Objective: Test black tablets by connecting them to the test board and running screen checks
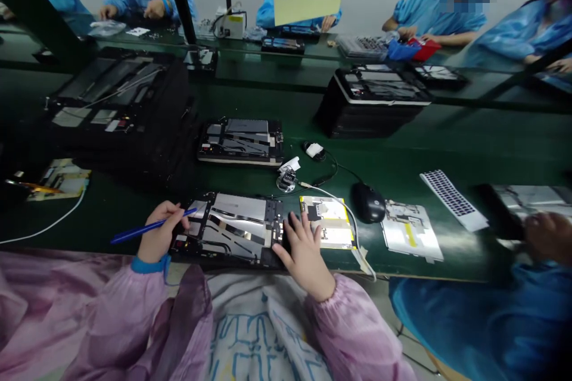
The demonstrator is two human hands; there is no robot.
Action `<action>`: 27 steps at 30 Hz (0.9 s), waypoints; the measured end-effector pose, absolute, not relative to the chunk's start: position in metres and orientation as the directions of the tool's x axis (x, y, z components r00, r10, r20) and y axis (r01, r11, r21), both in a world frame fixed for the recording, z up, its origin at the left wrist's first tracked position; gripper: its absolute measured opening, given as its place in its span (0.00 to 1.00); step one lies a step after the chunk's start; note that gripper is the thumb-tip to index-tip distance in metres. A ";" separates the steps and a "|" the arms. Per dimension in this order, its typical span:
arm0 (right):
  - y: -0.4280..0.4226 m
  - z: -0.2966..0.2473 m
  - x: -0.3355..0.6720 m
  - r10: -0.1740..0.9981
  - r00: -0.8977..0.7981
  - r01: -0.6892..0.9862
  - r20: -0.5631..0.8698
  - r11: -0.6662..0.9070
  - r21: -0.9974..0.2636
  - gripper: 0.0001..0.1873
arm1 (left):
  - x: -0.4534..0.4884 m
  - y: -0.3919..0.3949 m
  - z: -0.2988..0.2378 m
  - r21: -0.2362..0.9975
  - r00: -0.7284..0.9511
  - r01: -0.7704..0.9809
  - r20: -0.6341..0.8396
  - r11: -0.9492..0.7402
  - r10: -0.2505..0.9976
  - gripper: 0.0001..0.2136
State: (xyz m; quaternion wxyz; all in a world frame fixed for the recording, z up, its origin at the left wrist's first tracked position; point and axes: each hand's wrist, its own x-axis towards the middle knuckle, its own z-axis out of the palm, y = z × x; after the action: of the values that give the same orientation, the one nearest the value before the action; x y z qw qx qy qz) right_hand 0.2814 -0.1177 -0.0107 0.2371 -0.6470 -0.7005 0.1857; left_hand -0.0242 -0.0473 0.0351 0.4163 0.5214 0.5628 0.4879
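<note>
In front of me lies an opened tablet-like device (241, 217) with silver battery plates, ribbon cables and a black frame. My left hand (161, 227), with a blue wrist strap, is closed around a slim blue pen-like tool (140, 231). Its tip reaches over the device's left end. Spread out over the device's right end is my right hand (306, 253), fingers apart, its fingertips at the black edge. Just right of the device sits a yellow-edged board with a silver plate (336, 235), partly behind my right fingers and crossed by a white cable (353, 214).
A tall stack of devices (120, 89) stands back left, a smaller one (375, 101) back right. Another device (241, 141) lies ahead. A black mouse (369, 202), metal plate (413, 232) and label sheet (453, 199) are rightward. A neighbour's hand (547, 235) is far right; several co-workers sit opposite.
</note>
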 end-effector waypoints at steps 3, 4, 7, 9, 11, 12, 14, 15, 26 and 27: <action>-0.118 -0.022 0.274 0.994 -0.097 0.751 0.042 0.101 -0.652 0.38 | -0.029 -0.051 0.029 0.993 -0.090 -0.097 -0.076 0.067 0.993 0.16; -0.118 -0.023 0.272 0.995 -0.084 0.712 0.045 0.092 -0.696 0.40 | -0.028 -0.054 0.028 0.981 -0.070 -0.177 -0.091 0.078 0.993 0.17; -0.122 -0.016 0.271 0.999 0.008 0.497 0.053 0.042 -0.867 0.39 | -0.019 -0.061 0.029 0.940 -0.053 -0.338 -0.072 0.050 0.996 0.18; -0.124 -0.006 0.275 0.996 0.080 0.262 0.026 0.004 -0.965 0.37 | -0.016 -0.061 0.033 0.912 -0.065 -0.411 -0.028 -0.001 0.997 0.16; -0.120 0.009 0.281 0.990 0.137 0.014 -0.030 -0.032 -0.999 0.36 | -0.015 -0.056 0.037 0.883 -0.074 -0.463 0.047 -0.076 0.996 0.14; -0.114 0.017 0.286 0.985 0.163 -0.089 -0.062 -0.048 -0.995 0.35 | -0.015 -0.052 0.039 0.866 -0.073 -0.487 0.088 -0.112 0.993 0.13; -0.095 0.036 0.297 0.968 0.216 -0.237 -0.125 -0.072 -0.969 0.32 | -0.016 -0.041 0.043 0.833 -0.061 -0.529 0.153 -0.162 0.986 0.13; -0.080 0.045 0.302 0.957 0.252 -0.280 -0.143 -0.069 -0.958 0.30 | -0.016 -0.036 0.044 0.824 -0.048 -0.543 0.163 -0.163 0.985 0.14; 0.212 0.086 0.277 0.913 0.405 0.040 0.041 0.027 -0.999 0.40 | -0.008 -0.026 0.029 0.874 0.278 -0.477 0.058 0.086 0.959 0.18; 0.232 0.083 0.267 0.930 0.367 0.048 -0.002 -0.021 -0.999 0.37 | -0.009 -0.027 0.028 0.879 0.290 -0.465 0.042 0.103 0.956 0.18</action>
State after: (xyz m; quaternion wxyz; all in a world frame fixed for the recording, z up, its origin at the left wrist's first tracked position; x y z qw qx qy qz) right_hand 0.2668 0.2318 0.0830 0.5689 -0.5999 -0.4075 0.3878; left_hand -0.0086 -0.0266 0.0279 0.6833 0.4222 0.2907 0.5200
